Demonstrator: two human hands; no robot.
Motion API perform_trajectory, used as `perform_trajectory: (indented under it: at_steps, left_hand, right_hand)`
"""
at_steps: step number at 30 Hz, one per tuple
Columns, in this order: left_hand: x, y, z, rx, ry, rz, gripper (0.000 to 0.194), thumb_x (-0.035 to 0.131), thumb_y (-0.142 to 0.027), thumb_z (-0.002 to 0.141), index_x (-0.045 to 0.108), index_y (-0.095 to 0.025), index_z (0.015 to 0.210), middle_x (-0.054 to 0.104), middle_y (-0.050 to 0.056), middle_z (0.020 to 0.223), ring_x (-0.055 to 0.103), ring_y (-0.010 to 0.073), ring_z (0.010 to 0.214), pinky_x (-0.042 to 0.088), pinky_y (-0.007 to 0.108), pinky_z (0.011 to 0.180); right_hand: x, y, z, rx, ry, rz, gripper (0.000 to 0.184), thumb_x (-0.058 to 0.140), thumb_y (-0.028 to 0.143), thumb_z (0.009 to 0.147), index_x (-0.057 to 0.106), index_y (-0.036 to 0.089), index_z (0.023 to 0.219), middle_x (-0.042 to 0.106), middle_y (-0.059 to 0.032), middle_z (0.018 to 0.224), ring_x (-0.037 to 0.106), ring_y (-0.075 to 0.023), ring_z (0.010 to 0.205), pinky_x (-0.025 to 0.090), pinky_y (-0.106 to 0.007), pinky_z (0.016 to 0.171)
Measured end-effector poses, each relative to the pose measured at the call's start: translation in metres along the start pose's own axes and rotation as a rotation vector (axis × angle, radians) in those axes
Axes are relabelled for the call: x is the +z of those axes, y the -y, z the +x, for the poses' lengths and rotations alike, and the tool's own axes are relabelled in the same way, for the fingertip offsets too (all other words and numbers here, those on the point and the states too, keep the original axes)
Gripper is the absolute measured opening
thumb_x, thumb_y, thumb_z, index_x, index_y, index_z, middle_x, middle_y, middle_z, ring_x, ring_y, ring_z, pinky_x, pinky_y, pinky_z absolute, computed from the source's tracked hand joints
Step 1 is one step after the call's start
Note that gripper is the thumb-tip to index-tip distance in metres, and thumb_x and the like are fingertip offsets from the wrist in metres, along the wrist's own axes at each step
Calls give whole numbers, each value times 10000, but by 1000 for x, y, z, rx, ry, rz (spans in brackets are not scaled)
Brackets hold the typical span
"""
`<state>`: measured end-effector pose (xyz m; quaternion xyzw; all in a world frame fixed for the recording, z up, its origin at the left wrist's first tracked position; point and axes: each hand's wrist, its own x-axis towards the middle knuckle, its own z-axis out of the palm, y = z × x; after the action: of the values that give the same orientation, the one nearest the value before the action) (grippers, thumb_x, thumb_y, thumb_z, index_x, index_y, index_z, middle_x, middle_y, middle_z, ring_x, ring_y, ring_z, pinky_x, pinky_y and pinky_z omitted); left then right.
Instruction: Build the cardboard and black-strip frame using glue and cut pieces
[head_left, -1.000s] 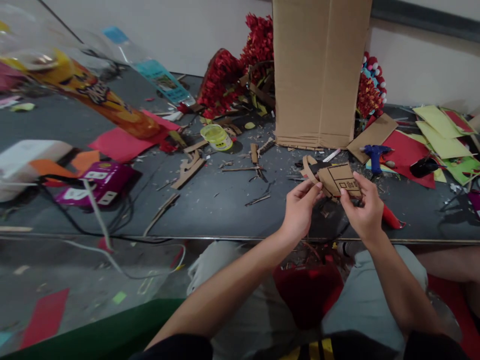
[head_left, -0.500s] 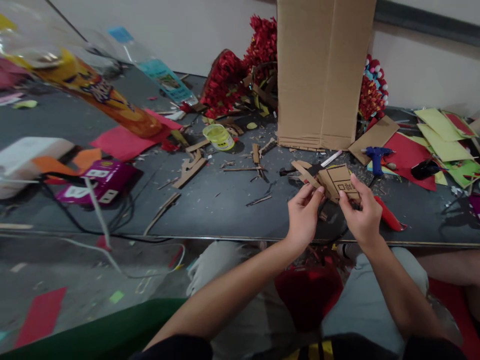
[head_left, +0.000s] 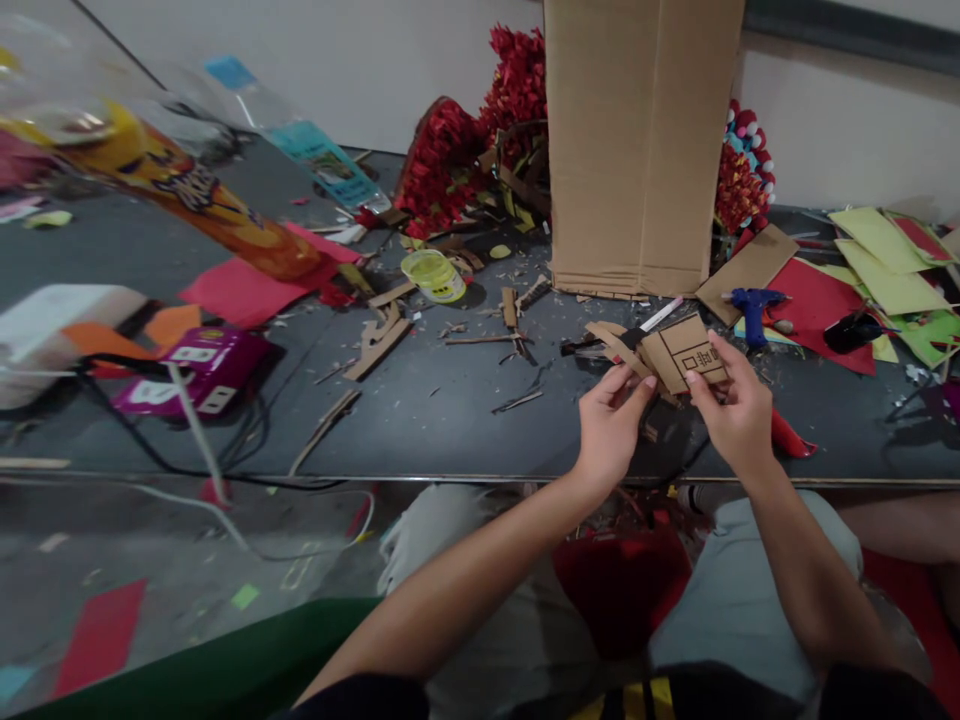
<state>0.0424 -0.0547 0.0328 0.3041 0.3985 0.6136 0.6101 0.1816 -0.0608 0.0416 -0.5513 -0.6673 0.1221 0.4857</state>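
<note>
My right hand pinches a small square piece of cardboard with dark lines and characters drawn on it. Between the thumb and fingers of my left hand is a narrow curved cardboard strip, its far end pointing up and left. The two pieces meet or overlap between my hands; whether they are joined I cannot tell. Just behind them on the table lie a black-and-white pen-like tool and some dark items, partly hidden. A red-handled object lies beside my right hand.
A tall cardboard panel stands at the back. To its right are a blue glue gun and coloured paper. Leftward are a yellow tub, cardboard scraps, bottles and a purple box with cables.
My right hand has shifted slightly right and turned the cardboard square, so more of its drawn side shows. My left hand keeps its grip on the strip. The view has moved slightly.
</note>
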Motion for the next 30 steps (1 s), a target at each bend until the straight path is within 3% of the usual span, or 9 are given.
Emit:
perform_trajectory:
  at_steps: [4,8,12,18,25,30]
  left_hand:
    - [2,-3,2,-46,36,-18,209,747,-194,620,701,-178,823,692,0,802,608,118,769,487,266,815]
    - [6,-6,0,-128,11,-108,306,788,-185,564,642,-174,832,679,-3,828,608,108,781,474,258,816]
    - [6,-10,-3,-224,-65,-195,352,806,-281,572,595,-178,833,646,-9,849,609,115,806,476,267,783]
    - [2,-11,0,-202,-114,-198,260,733,-357,669,618,-193,834,632,-6,881,585,114,777,474,244,679]
    - [0,-19,6,-161,-131,-225,230,723,-308,671,669,-195,864,680,23,947,594,110,794,447,209,649]
    - [-1,-23,13,-190,-144,-283,247,751,-260,620,681,-183,845,684,11,877,585,93,731,447,210,646]
  right_hand:
    - [-9,-3,4,61,65,8,478,592,292,836,519,240,1306,654,-59,1207,700,-175,842,620,-303,688]
    - [-16,-3,6,70,81,-21,481,593,298,832,528,240,1305,671,-58,1174,697,-162,762,613,-295,650]
    - [-17,-3,6,68,83,-18,475,587,301,834,531,239,1302,658,-60,1198,695,-182,855,613,-305,688]
    - [-15,-1,6,-3,92,-31,446,579,256,838,532,251,1282,629,-60,1244,665,-193,1008,598,-331,800]
    - [-15,-3,5,-64,123,-30,475,587,214,827,513,263,1294,623,-56,1247,638,-198,1069,567,-377,897]
    - [-17,-3,7,-25,95,-8,490,594,216,825,499,270,1303,606,-58,1272,632,-193,1084,574,-342,874]
